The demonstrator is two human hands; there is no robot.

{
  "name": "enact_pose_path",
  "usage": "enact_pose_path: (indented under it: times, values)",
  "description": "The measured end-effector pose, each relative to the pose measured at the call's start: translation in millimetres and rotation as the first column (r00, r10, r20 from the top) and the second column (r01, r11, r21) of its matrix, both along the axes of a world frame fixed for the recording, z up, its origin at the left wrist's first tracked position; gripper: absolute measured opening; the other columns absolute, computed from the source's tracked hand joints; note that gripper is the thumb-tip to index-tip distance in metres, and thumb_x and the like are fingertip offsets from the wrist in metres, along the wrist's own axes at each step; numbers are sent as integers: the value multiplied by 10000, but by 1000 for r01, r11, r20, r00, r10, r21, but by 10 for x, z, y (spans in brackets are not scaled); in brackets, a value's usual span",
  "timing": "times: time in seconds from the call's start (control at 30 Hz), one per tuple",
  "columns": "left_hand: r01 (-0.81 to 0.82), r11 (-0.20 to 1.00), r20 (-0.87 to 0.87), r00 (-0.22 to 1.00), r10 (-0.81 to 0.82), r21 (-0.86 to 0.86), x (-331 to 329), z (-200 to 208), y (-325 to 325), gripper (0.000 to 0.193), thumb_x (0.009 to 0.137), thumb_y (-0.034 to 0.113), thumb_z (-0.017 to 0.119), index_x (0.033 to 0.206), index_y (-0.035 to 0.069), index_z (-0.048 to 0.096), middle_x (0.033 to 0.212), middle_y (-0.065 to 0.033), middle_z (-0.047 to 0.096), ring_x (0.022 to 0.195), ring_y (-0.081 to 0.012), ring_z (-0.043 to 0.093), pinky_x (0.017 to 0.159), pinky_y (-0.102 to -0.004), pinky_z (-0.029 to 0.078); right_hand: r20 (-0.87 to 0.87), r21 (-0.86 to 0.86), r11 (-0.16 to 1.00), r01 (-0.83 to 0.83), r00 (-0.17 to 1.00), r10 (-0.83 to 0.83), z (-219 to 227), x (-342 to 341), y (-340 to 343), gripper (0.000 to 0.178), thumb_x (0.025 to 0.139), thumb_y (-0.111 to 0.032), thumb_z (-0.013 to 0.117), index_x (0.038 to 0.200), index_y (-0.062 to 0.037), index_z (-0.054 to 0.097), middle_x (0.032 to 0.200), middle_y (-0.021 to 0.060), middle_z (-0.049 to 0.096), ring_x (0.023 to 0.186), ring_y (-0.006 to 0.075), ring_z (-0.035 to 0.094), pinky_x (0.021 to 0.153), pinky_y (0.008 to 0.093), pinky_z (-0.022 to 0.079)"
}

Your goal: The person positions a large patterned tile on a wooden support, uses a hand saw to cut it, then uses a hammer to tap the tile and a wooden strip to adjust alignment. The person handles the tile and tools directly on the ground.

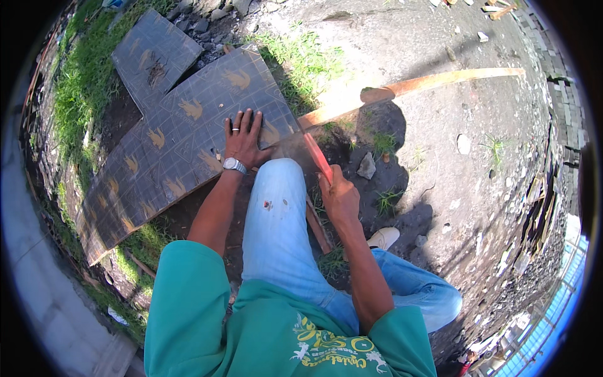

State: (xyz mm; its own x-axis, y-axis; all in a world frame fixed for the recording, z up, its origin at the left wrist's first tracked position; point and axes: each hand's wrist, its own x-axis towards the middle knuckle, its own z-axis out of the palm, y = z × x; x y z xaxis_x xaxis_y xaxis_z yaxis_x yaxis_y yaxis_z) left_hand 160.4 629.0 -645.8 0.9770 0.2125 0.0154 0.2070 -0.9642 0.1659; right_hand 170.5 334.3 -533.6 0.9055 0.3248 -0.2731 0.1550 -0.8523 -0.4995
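Observation:
My left hand point(244, 139) lies flat with fingers spread on a dark sheet of plywood point(157, 160) printed with gold bird shapes; a ring and a wristwatch point(234, 165) are on it. A long narrow wooden plank point(427, 83) sticks out to the right from the panel's edge. My right hand point(340, 196) is closed around the lower end of a red handsaw point(318, 157), seen nearly edge-on. Its far end meets the plank beside the panel's right edge; the contact is hard to make out. My knee point(279, 179) is against the panel's near edge.
Another dark printed board point(156, 56) lies at the upper left, next to grass point(94, 94) and rubble point(201, 25). A grey stone point(367, 165) sits right of the saw. Roofing-like blocks point(556, 69) line the right rim, and a pale concrete strip point(50, 283) borders the left.

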Motion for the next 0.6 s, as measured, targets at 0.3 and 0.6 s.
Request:
enact_pose_path:
  times: [0.3, 0.6]
  values:
    - [-18, 1000, -14, 1000, 18, -16, 0, -53, 0, 1143, 733, 643, 838, 1674, 192, 372, 1694, -141, 378, 1601, -385, 283, 1325, -633, 121, -211, -57, 988, 144, 965, -153, 799, -437, -494, 251, 1052, -315, 663, 1178, -98, 646, 890, 221, 753, 804, 450, 744, 693, 551, 566]
    - [-9, 999, -35, 999, 7, -35, 23, -53, 26, 1100, 736, 616, 860, 1632, 145, 428, 1656, -160, 425, 1574, -391, 321, 1315, -626, 140, -179, -49, 991, 127, 975, -134, 510, -666, -693, 304, 1042, -323, 676, 1245, -98, 642, 862, 221, 752, 781, 457, 742, 674, 535, 574]
